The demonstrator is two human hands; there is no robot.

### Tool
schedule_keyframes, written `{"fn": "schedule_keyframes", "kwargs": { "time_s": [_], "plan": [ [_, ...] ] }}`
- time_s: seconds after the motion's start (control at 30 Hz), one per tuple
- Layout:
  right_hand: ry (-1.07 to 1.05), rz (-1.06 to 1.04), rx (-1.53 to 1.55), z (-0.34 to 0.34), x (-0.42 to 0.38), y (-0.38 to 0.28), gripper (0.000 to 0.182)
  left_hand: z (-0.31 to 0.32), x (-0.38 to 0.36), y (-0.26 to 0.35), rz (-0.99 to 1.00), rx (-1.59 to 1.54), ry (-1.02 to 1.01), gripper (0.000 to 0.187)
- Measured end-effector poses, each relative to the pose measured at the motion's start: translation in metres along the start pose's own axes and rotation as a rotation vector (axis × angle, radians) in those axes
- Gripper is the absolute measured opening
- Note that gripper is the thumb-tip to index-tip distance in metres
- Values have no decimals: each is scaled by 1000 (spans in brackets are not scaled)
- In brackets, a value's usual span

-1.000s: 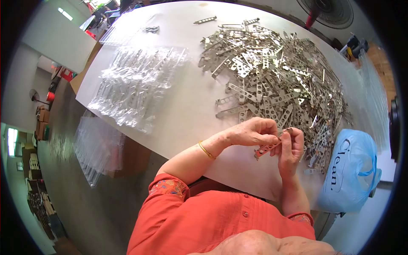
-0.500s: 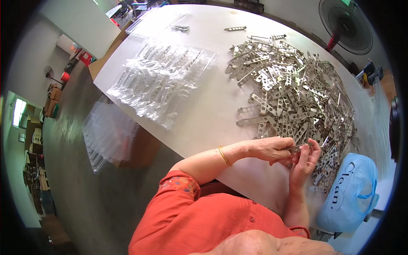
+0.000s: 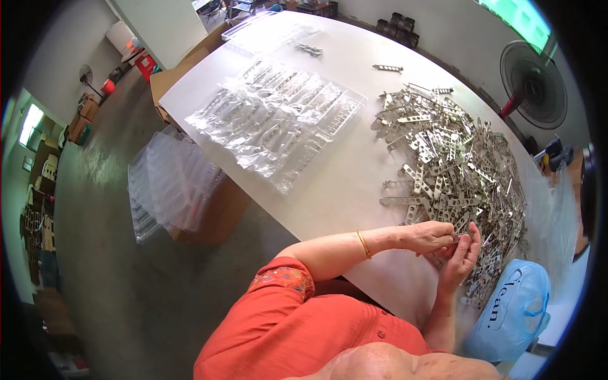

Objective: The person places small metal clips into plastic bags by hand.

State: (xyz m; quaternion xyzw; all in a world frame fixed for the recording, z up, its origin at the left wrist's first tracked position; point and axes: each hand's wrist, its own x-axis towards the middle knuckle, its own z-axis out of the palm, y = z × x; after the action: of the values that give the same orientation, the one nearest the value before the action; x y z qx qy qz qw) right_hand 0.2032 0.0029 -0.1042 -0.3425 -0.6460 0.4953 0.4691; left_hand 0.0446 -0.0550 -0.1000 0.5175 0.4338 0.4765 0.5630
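Note:
My left hand, with a gold bangle on its wrist, pinches one end of a small metal strip. My right hand grips the other end between thumb and fingers. Both hands are close together over the near edge of a large pile of perforated metal strips. Left of the pile on the white table, clear plastic packets with metal strips inside lie over a clear tray. A lone strip and a small bundle of strips rest farther back.
A blue plastic bag stands at the right, near my right arm. Clear trays are stacked on a cardboard box beside the table's left edge. A black fan stands beyond the right side. More clear trays lie at the far end.
The view has shifted, so the table and pile appear lower and farther right. Both hands still hold the strip and are closer together, covering more of it.

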Motion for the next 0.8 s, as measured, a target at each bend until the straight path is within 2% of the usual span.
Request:
{"fn": "schedule_keyframes", "kwargs": {
  "time_s": [0.03,0.17,0.2,0.3,0.33,0.4,0.47,0.53,0.57,0.63,0.67,0.73,0.8],
  "plan": [
    [12,-50,-59,1,3,-1,37,0,2,-1,12,2,7,23],
    [-77,-39,-57,-5,7,-8,43,-5,-9,13,57,-58,44,24],
    [-11,-91,-108,1,6,-15,43,-5,-4,6,112,-75,79,23],
    [-44,-224,-275,-11,-7,-29,40,-6,12,-17,232,-122,157,23],
    [-102,-250,-325,-20,-16,-30,33,-9,13,-18,213,-129,157,23],
    [-357,-560,-722,-44,-34,-38,31,-14,2,-5,118,-174,158,21],
    [-633,-760,-839,-57,-59,-42,31,-17,6,-10,167,-187,164,21],
    [-893,-639,-803,-65,-89,-43,43,-17,12,-16,205,-197,168,21],
    [-898,-641,-814,-67,-99,-44,43,-16,14,-18,202,-210,169,21],
    [-1236,-524,-995,-71,-111,-44,54,-16,18,-18,212,-227,175,21],
    [-1241,-527,-1004,-82,-116,-28,54,-14,19,-19,213,-240,156,21],
    [-1142,-839,-1145,-105,-119,13,64,-14,18,-19,227,-265,130,21],
    [-1126,-901,-1163,-101,-120,16,63,-12,17,-19,242,-271,131,21]
  ]
}}
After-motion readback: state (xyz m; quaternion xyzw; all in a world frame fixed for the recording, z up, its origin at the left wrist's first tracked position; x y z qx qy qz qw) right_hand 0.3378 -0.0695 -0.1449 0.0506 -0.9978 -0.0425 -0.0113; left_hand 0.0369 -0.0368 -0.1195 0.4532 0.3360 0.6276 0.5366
